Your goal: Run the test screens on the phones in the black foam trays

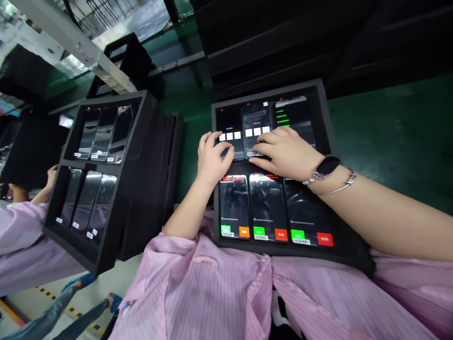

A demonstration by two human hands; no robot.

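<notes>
The biggest risk I see is a stray touch. I have the left hand over the near end of the far-left phone, its fingers curled and parted, gripping nothing, while the right hand spreads loose fingers over the near half of the far-middle phone, gripping nothing either. From this dim angle I can't be sure which fingertips meet the glass, so a drooping thumb could tap a screen I don't mean to. My right wrist wears a band and a metal bangle above the tray's right side; a low sweep might scratch the near-right phone. All 6 phones sit in 2 rows of 3 inside the black tray, its near edge up against my pink garment, so leaning forward could shove it.

The counter is dark green and shows beyond the tray's right edge. Off the left edge stands a stack of trays, its top tray carrying 6 dark-screened phones. Further left I see a co-worker's purple sleeve, a slanting post and striped floor tape.
</notes>
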